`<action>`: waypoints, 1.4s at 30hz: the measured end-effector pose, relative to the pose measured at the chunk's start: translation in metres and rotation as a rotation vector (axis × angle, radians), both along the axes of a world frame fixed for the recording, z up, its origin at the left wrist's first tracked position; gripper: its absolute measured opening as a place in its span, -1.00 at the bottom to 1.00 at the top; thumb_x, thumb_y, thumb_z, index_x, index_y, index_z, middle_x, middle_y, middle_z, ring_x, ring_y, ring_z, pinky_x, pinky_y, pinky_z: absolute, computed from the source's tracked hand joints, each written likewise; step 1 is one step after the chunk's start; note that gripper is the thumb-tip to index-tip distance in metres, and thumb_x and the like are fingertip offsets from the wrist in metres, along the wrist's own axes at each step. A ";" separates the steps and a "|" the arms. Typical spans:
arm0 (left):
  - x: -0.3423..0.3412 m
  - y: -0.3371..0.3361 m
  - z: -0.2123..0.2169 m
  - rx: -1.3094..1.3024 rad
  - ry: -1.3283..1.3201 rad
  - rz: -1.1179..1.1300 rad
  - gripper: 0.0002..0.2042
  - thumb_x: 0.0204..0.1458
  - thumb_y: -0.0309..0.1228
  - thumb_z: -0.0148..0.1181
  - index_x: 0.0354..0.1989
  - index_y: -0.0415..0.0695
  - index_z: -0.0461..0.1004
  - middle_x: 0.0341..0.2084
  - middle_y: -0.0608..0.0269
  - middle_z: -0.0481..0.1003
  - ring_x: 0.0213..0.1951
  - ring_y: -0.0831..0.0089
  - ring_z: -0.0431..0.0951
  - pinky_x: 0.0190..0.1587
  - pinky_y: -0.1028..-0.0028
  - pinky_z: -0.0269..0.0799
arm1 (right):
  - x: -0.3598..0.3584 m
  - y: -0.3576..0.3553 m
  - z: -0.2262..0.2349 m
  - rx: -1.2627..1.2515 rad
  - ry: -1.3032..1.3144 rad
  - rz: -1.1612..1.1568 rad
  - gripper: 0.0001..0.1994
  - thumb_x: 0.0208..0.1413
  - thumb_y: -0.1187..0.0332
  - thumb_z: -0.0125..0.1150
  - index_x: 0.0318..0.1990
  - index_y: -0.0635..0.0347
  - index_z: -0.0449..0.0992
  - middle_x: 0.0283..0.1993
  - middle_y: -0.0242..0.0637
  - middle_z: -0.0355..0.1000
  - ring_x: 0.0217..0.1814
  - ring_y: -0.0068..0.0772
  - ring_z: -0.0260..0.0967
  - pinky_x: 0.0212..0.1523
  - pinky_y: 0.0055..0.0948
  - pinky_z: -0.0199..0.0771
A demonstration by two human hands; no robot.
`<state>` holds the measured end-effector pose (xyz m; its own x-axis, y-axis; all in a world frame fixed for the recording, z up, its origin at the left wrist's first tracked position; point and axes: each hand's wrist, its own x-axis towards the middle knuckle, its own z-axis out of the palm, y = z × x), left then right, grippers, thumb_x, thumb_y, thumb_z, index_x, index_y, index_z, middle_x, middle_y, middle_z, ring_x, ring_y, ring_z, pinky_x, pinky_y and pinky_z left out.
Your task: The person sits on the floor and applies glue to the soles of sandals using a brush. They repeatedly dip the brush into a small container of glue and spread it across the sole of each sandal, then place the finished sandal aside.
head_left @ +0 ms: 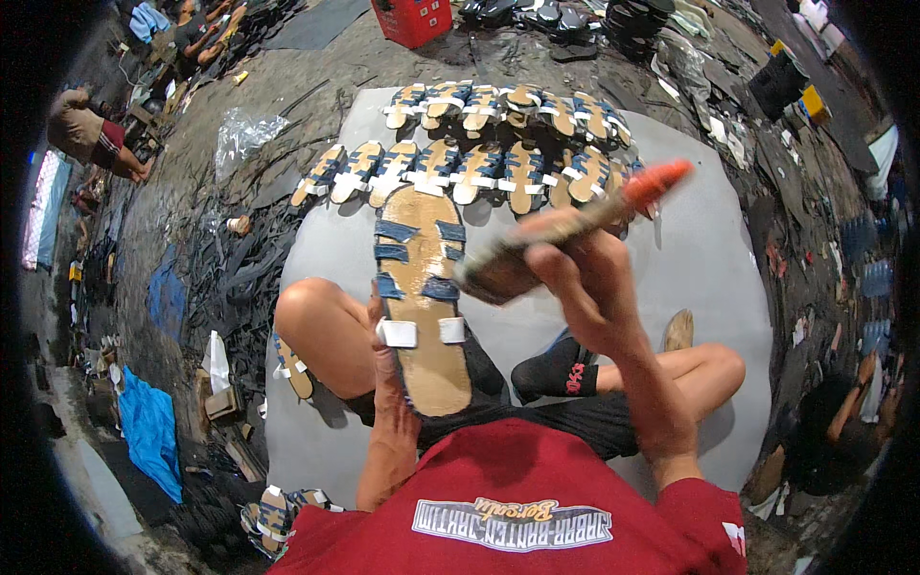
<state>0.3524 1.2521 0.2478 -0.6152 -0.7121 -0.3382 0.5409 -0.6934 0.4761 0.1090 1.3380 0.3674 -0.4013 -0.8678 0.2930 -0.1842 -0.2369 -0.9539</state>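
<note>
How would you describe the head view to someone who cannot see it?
The left hand holds up a tan sandal sole with navy and white strap pieces, while the right hand grips a blurred, orange-ended tool beside it. Beyond, two rows of sandals lie on a grey sheet.

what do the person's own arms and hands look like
The left hand and right hand look gloveless, the left partly hidden. Both forearms are bare. The dark red shirt is short-sleeved, with a white marking on its right sleeve.
</note>
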 end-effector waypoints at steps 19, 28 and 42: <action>-0.043 -0.032 0.060 -0.388 -0.187 0.221 -0.42 0.36 0.09 0.10 0.27 -0.18 0.40 -0.03 0.17 0.58 -0.09 0.39 0.63 -0.02 0.32 0.63 | 0.058 -0.003 -0.014 -0.182 0.501 0.153 -0.81 0.31 0.33 0.37 0.00 0.14 0.69 -0.16 -0.27 0.60 -0.14 -0.31 0.49 -0.13 -0.33 0.52; -0.044 -0.024 0.077 -0.245 -0.333 0.142 -0.42 0.39 0.12 0.03 0.27 -0.15 0.41 -0.01 0.17 0.56 -0.07 0.39 0.63 0.00 0.33 0.63 | 0.029 0.007 -0.019 -0.043 0.221 0.090 -0.78 0.28 0.31 0.40 0.02 0.15 0.67 -0.16 -0.22 0.65 -0.24 -0.25 0.52 -0.16 -0.31 0.52; -0.070 -0.015 0.048 -0.094 -0.183 0.035 -0.38 0.37 0.13 0.07 0.26 -0.22 0.41 -0.04 0.08 0.61 -0.11 0.37 0.68 -0.06 0.32 0.67 | 0.019 0.008 -0.038 0.084 -0.039 0.101 -0.80 0.35 0.43 0.29 0.06 0.25 0.60 -0.05 -0.14 0.64 -0.11 -0.36 0.62 -0.08 -0.27 0.65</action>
<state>0.2827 1.2375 0.2958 -0.5236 -0.7657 -0.3735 0.4623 -0.6236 0.6303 0.1282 1.3461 0.3294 -0.3199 -0.9252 0.2040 -0.1261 -0.1718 -0.9770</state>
